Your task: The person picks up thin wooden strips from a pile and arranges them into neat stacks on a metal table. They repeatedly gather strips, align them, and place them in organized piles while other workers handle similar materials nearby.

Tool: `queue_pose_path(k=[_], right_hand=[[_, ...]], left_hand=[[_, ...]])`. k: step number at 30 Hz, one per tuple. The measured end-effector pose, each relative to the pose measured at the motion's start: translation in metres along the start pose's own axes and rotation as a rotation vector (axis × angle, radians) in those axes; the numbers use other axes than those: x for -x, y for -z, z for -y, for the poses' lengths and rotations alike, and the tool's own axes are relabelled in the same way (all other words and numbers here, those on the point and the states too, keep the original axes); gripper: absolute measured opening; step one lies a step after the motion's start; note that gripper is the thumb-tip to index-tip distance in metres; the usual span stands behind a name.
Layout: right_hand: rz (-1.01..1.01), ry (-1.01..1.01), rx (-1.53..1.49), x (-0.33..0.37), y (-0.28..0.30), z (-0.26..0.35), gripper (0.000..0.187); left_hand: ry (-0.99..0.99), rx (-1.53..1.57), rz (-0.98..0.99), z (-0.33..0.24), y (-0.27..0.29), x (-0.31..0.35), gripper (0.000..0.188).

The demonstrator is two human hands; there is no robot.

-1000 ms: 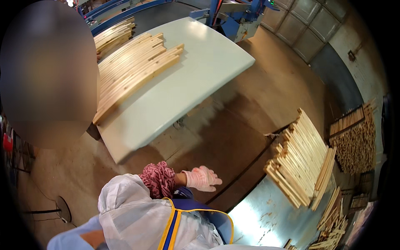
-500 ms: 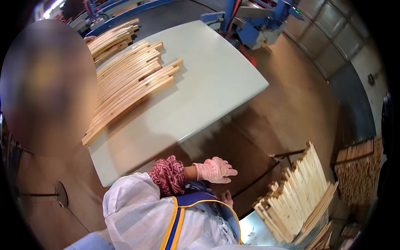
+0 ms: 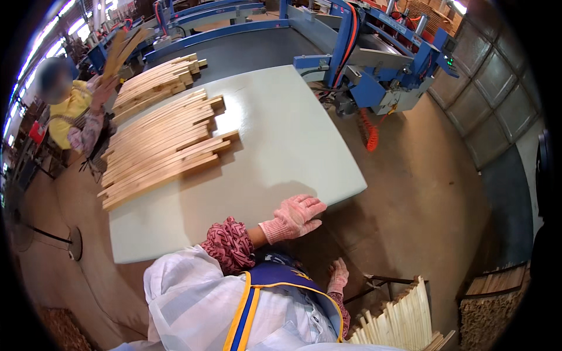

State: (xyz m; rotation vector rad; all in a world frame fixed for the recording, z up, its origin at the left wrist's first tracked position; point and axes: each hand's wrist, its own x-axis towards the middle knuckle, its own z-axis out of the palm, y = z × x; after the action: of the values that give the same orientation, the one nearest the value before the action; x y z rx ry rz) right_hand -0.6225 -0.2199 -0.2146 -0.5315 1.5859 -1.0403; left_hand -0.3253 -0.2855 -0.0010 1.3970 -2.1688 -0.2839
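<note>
My left hand (image 3: 294,217), in a pink knitted glove, is over the near edge of the pale table (image 3: 281,134). Its fingers are stretched out and it holds nothing; whether it touches the tabletop I cannot tell. Lower down, my right hand (image 3: 338,276), gloved in pink too, hangs beside my apron with nothing visible in it and its fingers loosely extended. Close to it on the right stands a stack of pale wooden strips (image 3: 398,322), cut off by the lower edge. On the table's left half lies a row of wooden strips (image 3: 164,140) with uneven ends.
Farther back lies a second group of strips (image 3: 155,85). A co-worker (image 3: 73,120) at the far left holds up several wooden pieces (image 3: 122,52). A blue machine (image 3: 374,76) with a coiled red hose stands beyond the table. Stacked wood (image 3: 494,310) sits at the lower right.
The view has tilted up, showing more of the machine and the co-worker. My left hand has moved up to the table edge, and my right hand has come further into sight.
</note>
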Motion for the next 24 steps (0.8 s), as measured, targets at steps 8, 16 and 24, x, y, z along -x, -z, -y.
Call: queue_pose_path(k=[8,16,24], right_hand=[[0.265,-0.023,0.351,-0.139,0.000,0.056,0.047],[0.227,0.020,0.324,-0.289,-0.037,0.238,0.030],[0.763,0.530,0.670,-0.406,-0.203,0.459,0.017]], left_hand=[[0.235,-0.105,-0.156,0.049,-0.025,-0.075,0.049],[0.478,-0.202,-0.300,0.079,-0.042,-0.143,0.048],[0.884,-0.525,-0.413,0.047,-0.059,-0.199,0.051]])
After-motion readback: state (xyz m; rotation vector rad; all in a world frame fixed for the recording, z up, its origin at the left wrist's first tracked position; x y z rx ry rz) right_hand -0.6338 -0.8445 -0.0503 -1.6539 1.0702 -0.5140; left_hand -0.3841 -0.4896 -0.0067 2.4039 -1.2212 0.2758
